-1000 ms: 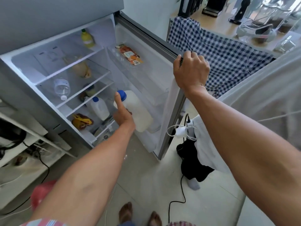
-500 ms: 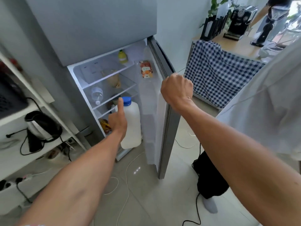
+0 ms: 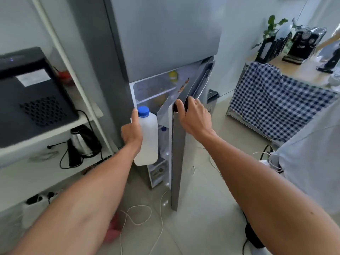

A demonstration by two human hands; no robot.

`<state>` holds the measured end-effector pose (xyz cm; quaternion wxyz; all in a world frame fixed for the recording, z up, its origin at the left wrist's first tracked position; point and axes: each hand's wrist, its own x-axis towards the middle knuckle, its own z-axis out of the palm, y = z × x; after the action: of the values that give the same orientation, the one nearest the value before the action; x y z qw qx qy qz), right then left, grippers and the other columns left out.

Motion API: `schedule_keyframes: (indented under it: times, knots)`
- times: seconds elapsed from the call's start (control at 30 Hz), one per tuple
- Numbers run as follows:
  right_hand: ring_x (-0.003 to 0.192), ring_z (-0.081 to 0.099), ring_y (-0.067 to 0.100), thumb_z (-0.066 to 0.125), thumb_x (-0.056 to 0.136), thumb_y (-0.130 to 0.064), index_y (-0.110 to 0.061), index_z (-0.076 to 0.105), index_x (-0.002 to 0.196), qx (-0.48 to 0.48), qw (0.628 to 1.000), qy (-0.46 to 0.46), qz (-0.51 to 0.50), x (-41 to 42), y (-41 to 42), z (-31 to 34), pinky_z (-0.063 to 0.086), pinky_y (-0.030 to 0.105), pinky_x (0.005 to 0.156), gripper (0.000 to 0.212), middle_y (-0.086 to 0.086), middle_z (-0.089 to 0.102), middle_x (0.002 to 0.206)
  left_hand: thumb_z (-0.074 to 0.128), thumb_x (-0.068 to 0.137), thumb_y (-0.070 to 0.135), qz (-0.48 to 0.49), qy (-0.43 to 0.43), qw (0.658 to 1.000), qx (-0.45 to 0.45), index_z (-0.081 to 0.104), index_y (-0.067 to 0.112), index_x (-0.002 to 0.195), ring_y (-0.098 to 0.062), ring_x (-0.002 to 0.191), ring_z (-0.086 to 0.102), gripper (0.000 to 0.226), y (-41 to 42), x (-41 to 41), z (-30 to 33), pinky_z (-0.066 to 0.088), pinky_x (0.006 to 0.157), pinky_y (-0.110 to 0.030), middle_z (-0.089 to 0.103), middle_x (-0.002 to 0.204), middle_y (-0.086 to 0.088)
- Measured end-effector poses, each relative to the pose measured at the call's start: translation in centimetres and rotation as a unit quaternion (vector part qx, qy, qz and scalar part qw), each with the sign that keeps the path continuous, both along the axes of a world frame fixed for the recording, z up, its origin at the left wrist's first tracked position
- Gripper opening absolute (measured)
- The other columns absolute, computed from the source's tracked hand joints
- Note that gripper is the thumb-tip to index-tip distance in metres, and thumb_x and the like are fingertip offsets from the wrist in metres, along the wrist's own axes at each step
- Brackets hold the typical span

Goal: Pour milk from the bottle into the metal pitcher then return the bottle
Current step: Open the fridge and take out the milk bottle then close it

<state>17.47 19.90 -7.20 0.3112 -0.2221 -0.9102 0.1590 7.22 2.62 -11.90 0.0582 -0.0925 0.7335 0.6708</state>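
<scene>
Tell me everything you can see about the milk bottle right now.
The milk bottle is a white, translucent-looking plastic jug with a blue screw cap, closed. It is upright, held in the air before the half-open fridge door. The left hand grips its side, thumb pointing up toward the cap.

Even, cool daylight, brightest at upper right; counter (image 3: 301,70) there near washed out. Soft shadows only. Motion blur on left shelving (image 3: 55,137) and black box (image 3: 33,92). Wide-angle bowing at frame edges; fridge door (image 3: 177,153) centre reasonably sharp
</scene>
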Motion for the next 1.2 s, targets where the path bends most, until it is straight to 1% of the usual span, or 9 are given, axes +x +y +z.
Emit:
schedule_keyframes:
  times: [0.1, 0.27, 0.37, 0.47, 0.6, 0.77, 1.0, 1.07, 1.2]
  knots:
    - [0.090, 0.051, 0.020, 0.034, 0.109, -0.049, -0.011, 0.053, 0.099, -0.010, 0.997, 0.016, 0.070, -2.0, -0.6, -1.0, 0.039, 0.034, 0.064, 0.044, -0.004, 0.049, 0.095, 0.050, 0.072, 0.088, 0.010, -0.006, 1.000, 0.002, 0.050, 0.012, 0.066, -0.023, 0.063, 0.050, 0.077, -1.4, -1.3, 0.8, 0.039, 0.059, -0.032, 0.056, 0.075, -0.006]
    - [0.117, 0.046, 0.022, 0.033, 0.110, -0.034, -0.011, 0.056, 0.107, 0.020, 0.986, -0.015, 0.163, -6.2, -0.6, -1.6, 0.052, 0.041, 0.078, 0.033, 0.000, 0.053, 0.116, 0.055, 0.077, 0.084, 0.051, -0.004, 0.998, 0.021, 0.050, 0.010, 0.063, -0.024, 0.063, 0.048, 0.075, -2.6, -2.9, 1.7, 0.039, 0.061, -0.033, 0.054, 0.071, -0.006]
    - [0.142, 0.034, 0.024, 0.031, 0.110, -0.029, -0.011, 0.053, 0.130, 0.034, 0.981, -0.065, 0.181, -8.8, -0.5, -1.7, 0.054, 0.047, 0.092, 0.034, 0.000, 0.048, 0.143, 0.058, 0.078, 0.081, 0.071, 0.002, 0.997, 0.030, 0.046, 0.012, 0.058, -0.024, 0.060, 0.043, 0.073, -2.9, -3.6, 2.2, 0.035, 0.059, -0.033, 0.050, 0.067, -0.004]
    - [0.158, 0.007, 0.022, 0.028, 0.111, -0.022, -0.012, 0.027, 0.160, 0.016, 0.969, -0.142, 0.201, -11.4, -0.7, -1.6, 0.040, 0.046, 0.111, 0.050, -0.001, 0.018, 0.170, 0.059, 0.077, 0.081, 0.080, -0.005, 0.996, 0.039, 0.042, 0.013, 0.061, -0.022, 0.062, 0.040, 0.072, -3.1, -4.1, 2.7, 0.032, 0.058, -0.032, 0.047, 0.070, -0.005]
    - [0.158, -0.007, 0.021, 0.029, 0.105, -0.006, -0.012, 0.005, 0.165, 0.017, 0.952, -0.202, 0.228, -13.5, -1.0, -1.1, 0.036, 0.045, 0.116, 0.066, -0.002, -0.003, 0.173, 0.059, 0.075, 0.082, 0.095, -0.006, 0.995, 0.042, 0.041, 0.014, 0.063, -0.023, 0.062, 0.040, 0.071, -3.0, -4.7, 3.3, 0.032, 0.059, -0.033, 0.045, 0.068, -0.003]
    - [0.157, -0.015, 0.019, 0.034, 0.096, 0.001, -0.013, -0.008, 0.164, 0.050, 0.937, -0.259, 0.227, -15.0, -1.1, -0.5, 0.040, 0.045, 0.112, 0.081, -0.003, -0.016, 0.171, 0.059, 0.075, 0.081, 0.095, 0.002, 0.994, 0.045, 0.040, 0.016, 0.071, -0.022, 0.063, 0.037, 0.068, -2.6, -5.1, 3.4, 0.031, 0.061, -0.033, 0.042, 0.072, -0.006]
    - [0.157, -0.017, 0.021, 0.036, 0.091, 0.004, -0.013, -0.015, 0.163, 0.067, 0.936, -0.275, 0.209, -15.6, -2.1, 0.0, 0.034, 0.047, 0.116, 0.089, -0.003, -0.022, 0.170, 0.061, 0.072, 0.082, 0.098, 0.008, 0.993, 0.060, 0.039, 0.016, 0.065, -0.023, 0.063, 0.038, 0.070, -2.7, -5.1, 3.7, 0.032, 0.063, -0.034, 0.044, 0.072, -0.005]
    - [0.157, -0.017, 0.020, 0.036, 0.091, 0.004, -0.015, -0.015, 0.163, 0.063, 0.929, -0.282, 0.233, -14.9, 0.3, -0.3, 0.031, 0.048, 0.119, 0.091, -0.004, -0.023, 0.170, 0.060, 0.069, 0.084, 0.113, 0.011, 0.992, 0.055, 0.039, 0.016, 0.065, -0.023, 0.064, 0.039, 0.071, -0.2, -3.7, 3.4, 0.032, 0.064, -0.034, 0.045, 0.072, -0.005]
    - [0.158, -0.007, 0.017, 0.035, 0.092, 0.004, -0.020, -0.007, 0.165, -0.002, 0.930, -0.238, 0.279, -14.1, 0.8, -1.0, 0.037, 0.045, 0.115, 0.087, -0.007, -0.016, 0.171, 0.057, 0.067, 0.086, 0.116, 0.014, 0.992, 0.044, 0.036, 0.016, 0.063, -0.023, 0.061, 0.038, 0.073, -0.4, -3.5, 3.4, 0.032, 0.063, -0.034, 0.043, 0.068, -0.004]
